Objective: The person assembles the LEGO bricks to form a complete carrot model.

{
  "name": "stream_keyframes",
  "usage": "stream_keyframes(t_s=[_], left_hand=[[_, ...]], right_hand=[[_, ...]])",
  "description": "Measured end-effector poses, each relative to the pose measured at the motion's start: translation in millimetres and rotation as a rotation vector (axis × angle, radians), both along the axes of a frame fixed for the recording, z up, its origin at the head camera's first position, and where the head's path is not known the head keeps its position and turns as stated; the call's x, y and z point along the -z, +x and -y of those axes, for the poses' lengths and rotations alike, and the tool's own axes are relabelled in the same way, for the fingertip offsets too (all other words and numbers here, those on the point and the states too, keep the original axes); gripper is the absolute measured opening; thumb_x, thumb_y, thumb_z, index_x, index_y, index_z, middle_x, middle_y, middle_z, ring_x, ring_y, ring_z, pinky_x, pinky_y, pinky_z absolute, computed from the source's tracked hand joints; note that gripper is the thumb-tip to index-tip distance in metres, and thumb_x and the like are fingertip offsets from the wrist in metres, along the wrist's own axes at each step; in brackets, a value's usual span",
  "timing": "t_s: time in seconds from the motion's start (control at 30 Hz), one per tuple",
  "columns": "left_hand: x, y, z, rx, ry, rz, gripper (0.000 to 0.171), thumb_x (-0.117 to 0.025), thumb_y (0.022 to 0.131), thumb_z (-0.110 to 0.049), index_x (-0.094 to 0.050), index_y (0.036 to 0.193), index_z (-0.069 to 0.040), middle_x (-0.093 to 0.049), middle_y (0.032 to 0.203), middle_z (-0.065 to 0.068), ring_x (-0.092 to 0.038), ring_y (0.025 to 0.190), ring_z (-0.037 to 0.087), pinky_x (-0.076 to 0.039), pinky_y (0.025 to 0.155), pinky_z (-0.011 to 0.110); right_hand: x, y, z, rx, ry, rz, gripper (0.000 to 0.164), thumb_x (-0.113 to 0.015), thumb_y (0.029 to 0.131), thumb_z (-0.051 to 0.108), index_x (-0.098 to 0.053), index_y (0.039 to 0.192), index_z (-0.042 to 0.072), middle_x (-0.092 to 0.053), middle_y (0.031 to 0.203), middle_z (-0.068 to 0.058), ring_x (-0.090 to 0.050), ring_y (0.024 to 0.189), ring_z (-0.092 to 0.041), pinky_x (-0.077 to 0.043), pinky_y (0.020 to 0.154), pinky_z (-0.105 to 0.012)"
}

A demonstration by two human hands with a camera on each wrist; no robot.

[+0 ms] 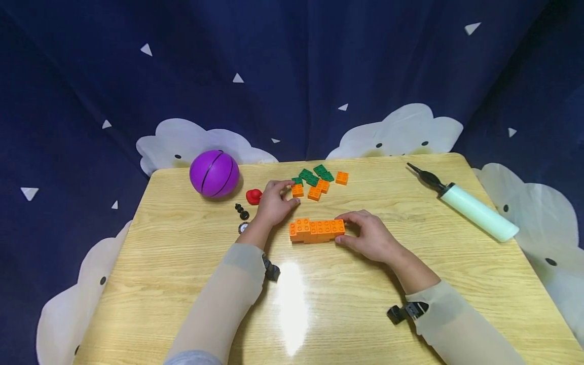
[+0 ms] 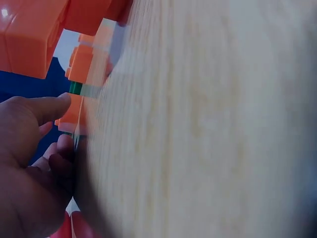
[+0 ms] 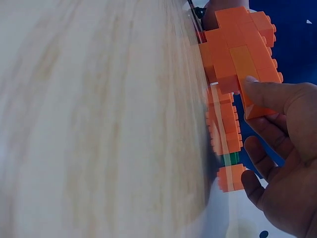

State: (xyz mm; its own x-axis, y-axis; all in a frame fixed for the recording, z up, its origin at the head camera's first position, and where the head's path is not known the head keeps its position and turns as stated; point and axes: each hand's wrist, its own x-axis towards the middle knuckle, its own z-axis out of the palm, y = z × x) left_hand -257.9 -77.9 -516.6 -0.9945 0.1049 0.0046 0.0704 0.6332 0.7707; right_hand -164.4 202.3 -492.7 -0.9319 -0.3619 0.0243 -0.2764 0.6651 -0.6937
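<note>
Fingers [image 1: 354, 218] of the right hand [image 1: 371, 238] pinch joined orange bricks [image 1: 318, 231]; the left hand's [image 1: 272, 205] are parted beside another brick [image 1: 297, 191].

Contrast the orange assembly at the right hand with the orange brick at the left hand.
The orange assembly is long, with several bricks joined; the orange brick is single and smaller. The assembly, pinched by the right hand, is closer in; the brick, beside the left hand, lies farther back. Both are orange, studs up.
</note>
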Motion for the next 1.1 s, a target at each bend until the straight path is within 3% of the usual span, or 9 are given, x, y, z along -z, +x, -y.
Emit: stream_keyframes(t_s=[0.17, 0.4, 0.7, 1.1], left_hand=[[-0.7, -2.4, -1, -0.009, -0.069, 0.002, 0.053, -0.081, 0.091, -0.026, -0.065, 0.141, -0.021, -0.054, 0.134, 0.012, -0.059, 0.110, 0.030, -0.051, 0.095, 0.045], [0.5, -2.9, -5, -0.047, -0.095, 0.001, 0.042, -0.079, 0.093, -0.026, -0.070, 0.133, -0.021, -0.056, 0.130, 0.011, -0.060, 0.108, 0.028, -0.052, 0.094, 0.045], [-2.2, 2.8, 1, -0.014, -0.007, -0.022, 0.036, -0.081, 0.092, -0.018, -0.071, 0.127, -0.015, -0.056, 0.130, 0.011, -0.060, 0.110, 0.029, -0.051, 0.098, 0.042], [-7.5, 14.1, 9, 0.010, 0.046, -0.031, 0.033, -0.079, 0.093, -0.016, -0.069, 0.125, -0.013, -0.057, 0.126, 0.011, -0.060, 0.090, 0.022, -0.052, 0.082, 0.035]], right_hand=[[-0.2, 0.6, 0, 0.002, 0.010, -0.012, 0.048, -0.087, 0.086, 0.029, -0.070, 0.130, 0.016, -0.068, 0.126, -0.006, -0.061, 0.118, -0.027, -0.049, 0.102, -0.052], [-0.3, 1.4, 1, 0.001, 0.007, -0.030, 0.048, -0.087, 0.086, 0.027, -0.070, 0.129, 0.015, -0.068, 0.126, -0.007, -0.061, 0.117, -0.028, -0.049, 0.101, -0.052], [1.8, 0.6, 1, -0.010, 0.004, -0.045, 0.047, -0.088, 0.086, 0.027, -0.071, 0.128, 0.015, -0.069, 0.124, -0.004, -0.061, 0.115, -0.025, -0.050, 0.099, -0.050], [-1.0, 0.1, 3, -0.019, 0.001, -0.048, 0.048, -0.088, 0.086, 0.027, -0.071, 0.128, 0.013, -0.070, 0.124, -0.005, -0.061, 0.115, -0.025, -0.049, 0.100, -0.050]])
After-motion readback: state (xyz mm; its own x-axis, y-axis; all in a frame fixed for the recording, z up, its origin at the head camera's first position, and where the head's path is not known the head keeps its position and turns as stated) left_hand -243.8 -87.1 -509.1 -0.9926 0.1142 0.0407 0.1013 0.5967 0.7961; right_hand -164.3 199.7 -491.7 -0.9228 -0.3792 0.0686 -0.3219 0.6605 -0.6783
